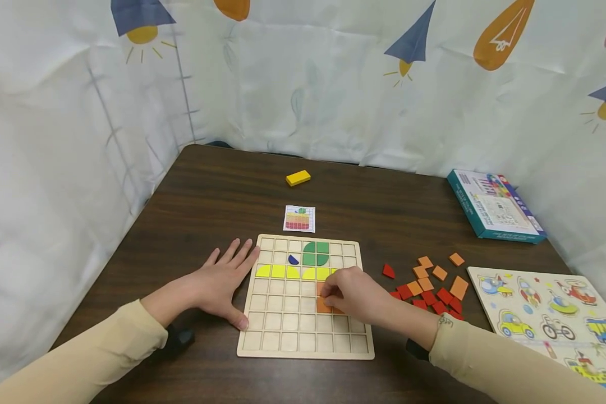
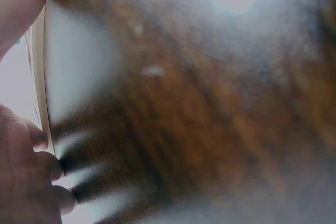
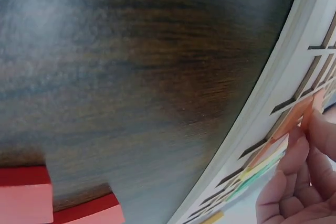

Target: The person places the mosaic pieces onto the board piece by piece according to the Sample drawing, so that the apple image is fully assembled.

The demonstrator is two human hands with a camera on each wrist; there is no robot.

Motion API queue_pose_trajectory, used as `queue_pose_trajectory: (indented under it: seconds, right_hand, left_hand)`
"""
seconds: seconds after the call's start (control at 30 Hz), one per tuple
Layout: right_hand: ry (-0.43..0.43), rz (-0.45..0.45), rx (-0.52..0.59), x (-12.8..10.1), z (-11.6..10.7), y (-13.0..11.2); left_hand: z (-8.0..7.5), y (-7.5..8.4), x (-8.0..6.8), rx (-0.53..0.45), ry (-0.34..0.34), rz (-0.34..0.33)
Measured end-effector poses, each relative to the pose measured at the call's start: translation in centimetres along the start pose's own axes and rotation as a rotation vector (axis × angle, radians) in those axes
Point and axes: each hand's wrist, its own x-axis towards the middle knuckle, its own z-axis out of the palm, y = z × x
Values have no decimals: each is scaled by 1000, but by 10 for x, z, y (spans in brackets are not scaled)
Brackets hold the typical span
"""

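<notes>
A wooden grid board (image 1: pixel 291 324) lies on the dark table. My left hand (image 1: pixel 221 286) rests at its left side with fingers spread, fingertip and thumb right at the board's edge. Over the board's right half, my right hand (image 1: pixel 354 293) pinches an orange square tile (image 3: pixel 315 106) between thumb and finger, tilted close over the grid. Another orange tile (image 1: pixel 323 306) shows in the grid beside the fingertips, partly covered by the hand. Farther up the board sit a row of yellow pieces (image 1: pixel 279 271), several green pieces (image 1: pixel 309 258) and a dark blue half-round piece (image 1: pixel 293 260).
Right of the board lie scattered orange tiles (image 1: pixel 425 284) and red tiles (image 1: pixel 428 297). A small pattern card (image 1: pixel 299 219) lies behind the board, with a yellow block (image 1: pixel 298 178) beyond it. At the right are a teal box (image 1: pixel 500 207) and a vehicle puzzle board (image 1: pixel 530 297).
</notes>
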Motion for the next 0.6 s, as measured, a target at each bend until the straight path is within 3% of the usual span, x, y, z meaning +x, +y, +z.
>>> queue_pose_trajectory:
  seconds: [0.37,0.6]
  right_hand:
    - [36,15,-13,-4,-4,6]
    - [147,114,-62,-21,-39,57]
  left_hand:
    - [2,0,0,-5,-1,0]
    - [2,-2,0,-7,5,3]
